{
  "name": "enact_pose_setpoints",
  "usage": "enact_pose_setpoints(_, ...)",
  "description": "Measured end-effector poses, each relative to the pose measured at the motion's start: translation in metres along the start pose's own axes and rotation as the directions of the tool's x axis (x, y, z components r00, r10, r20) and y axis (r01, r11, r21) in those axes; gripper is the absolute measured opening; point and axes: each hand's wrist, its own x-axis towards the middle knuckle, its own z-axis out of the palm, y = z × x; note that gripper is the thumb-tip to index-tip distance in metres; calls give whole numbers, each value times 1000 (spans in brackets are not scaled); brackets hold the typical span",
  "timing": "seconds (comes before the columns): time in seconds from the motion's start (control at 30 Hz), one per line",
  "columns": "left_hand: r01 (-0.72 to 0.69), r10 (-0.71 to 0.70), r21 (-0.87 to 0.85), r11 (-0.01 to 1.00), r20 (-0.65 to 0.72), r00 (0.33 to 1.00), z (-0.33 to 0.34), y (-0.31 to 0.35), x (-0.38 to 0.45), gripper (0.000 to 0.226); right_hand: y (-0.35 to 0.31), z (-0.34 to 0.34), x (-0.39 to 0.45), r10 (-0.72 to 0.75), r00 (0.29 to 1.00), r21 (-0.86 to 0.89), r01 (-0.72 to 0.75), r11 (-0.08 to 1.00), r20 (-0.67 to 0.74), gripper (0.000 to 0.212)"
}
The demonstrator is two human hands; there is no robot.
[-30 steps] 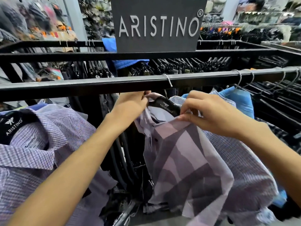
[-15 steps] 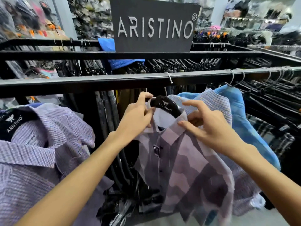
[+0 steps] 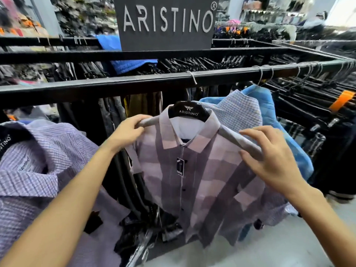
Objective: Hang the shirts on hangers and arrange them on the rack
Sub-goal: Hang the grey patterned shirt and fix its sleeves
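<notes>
Head view: a short-sleeved shirt in broad purple, grey and pale pink checks (image 3: 194, 170) hangs facing the camera on a black plastic hanger printed ARISTINO (image 3: 187, 111), whose silver metal hook (image 3: 192, 78) sits over the black metal front rail of the clothes rack (image 3: 77, 87). The shirt is buttoned down the front, its collar folded open, and a small dark tag (image 3: 180, 166) hangs beside the placket. The left hand (image 3: 127, 132) has its grip closed on the shirt's shoulder seam, thumb and fingers pinching the cloth at the hanger's end. The right hand (image 3: 269, 157) lies over the other shoulder with fingers spread and nearly straight, touching the fabric without closing on it. Just behind the checked shirt hang a fine-checked lilac and blue shirt (image 3: 242, 110) and a bright blue shirt (image 3: 287, 137), touching one another. Well to the left a lilac fine-striped shirt (image 3: 38, 151) lies bunched over another black hanger. A dark grey sign with ARISTINO in pale letters (image 3: 167, 22) stands above the rack. Rows of dark trousers (image 3: 202, 62) hang from the rear rail.
</notes>
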Motion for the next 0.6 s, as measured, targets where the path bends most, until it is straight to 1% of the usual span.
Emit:
enact_pose_setpoints(0.03,17,-17,21,1000,26,1000,-1,-5,-1,56,-10,3,-1,-32,999,36,32,999,-13,45)
enact_pose_setpoints(0.07,34,-35,35,999,21,999,0,-9,-3,49,-23,8,-2,-65,998,98,65,993,0,39)
enact_pose_setpoints(0.13,63,-63,37,997,-17,998,3,-16,-9,32,-47,26,-3,-123,988,249,97,964,91,34)
enact_pose_setpoints(0.2,86,-86,0,996,-29,996,9,-24,-23,17,-68,54,-1,-157,969,383,74,921,190,33)
enact_pose_setpoints(0.27,94,-95,-26,995,-44,994,16,-35,-38,18,-88,88,6,-145,950,472,-3,881,277,33)
enact_pose_setpoints(0.33,131,-131,-1,991,-54,990,22,-45,-52,29,-106,122,12,-123,929,523,-84,848,349,33)
enact_pose_setpoints(0.4,169,-169,25,985,-27,985,24,-52,-66,35,-126,152,19,-108,910,564,-151,812,400,33)
enact_pose_setpoints(0.47,187,-187,53,981,7,982,29,-55,-84,28,-143,178,19,-114,874,553,-193,810,472,34)
enact_pose_setpoints(0.53,199,-200,106,974,-1,980,35,-57,-103,19,-159,197,15,-115,840,517,-213,829,530,30)
enact_pose_setpoints(0.6,203,-200,110,973,-35,979,38,-58,-122,18,-168,210,10,-87,849,538,-248,806,522,25)
